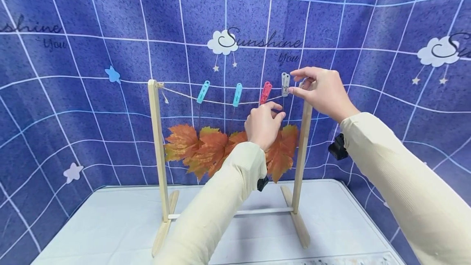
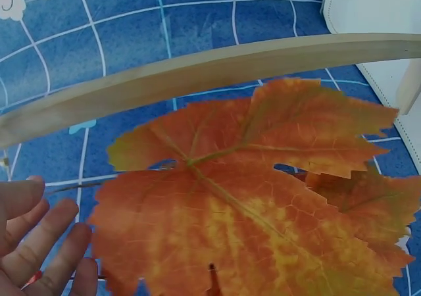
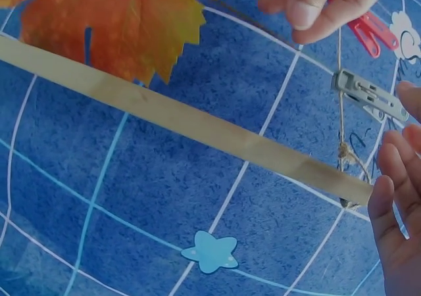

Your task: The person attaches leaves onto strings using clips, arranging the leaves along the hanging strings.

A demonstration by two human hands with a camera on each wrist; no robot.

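A grey clothespin (image 1: 285,84) stands upright on the twine (image 1: 220,103) near the right post. Beside it my right hand (image 1: 324,91) hovers with fingers loosely bent and thumb apart from the index finger; the right wrist view shows the clothespin (image 3: 368,95) biting the twine, a fingertip close to its handle end. My left hand (image 1: 263,124) is below the red clothespin (image 1: 265,92), its fingers spread loosely in the left wrist view. An orange leaf (image 2: 223,204) hangs beside it, its thin stem near the left fingertips; whether they touch cannot be told.
Two blue clothespins, one (image 1: 203,92) left of the other (image 1: 237,95), grip the twine, with more orange leaves (image 1: 184,144) below. The wooden stand has a left post (image 1: 158,150), right post (image 1: 302,150) and feet on a white table (image 1: 110,216). Behind hangs a blue gridded cloth (image 1: 92,134).
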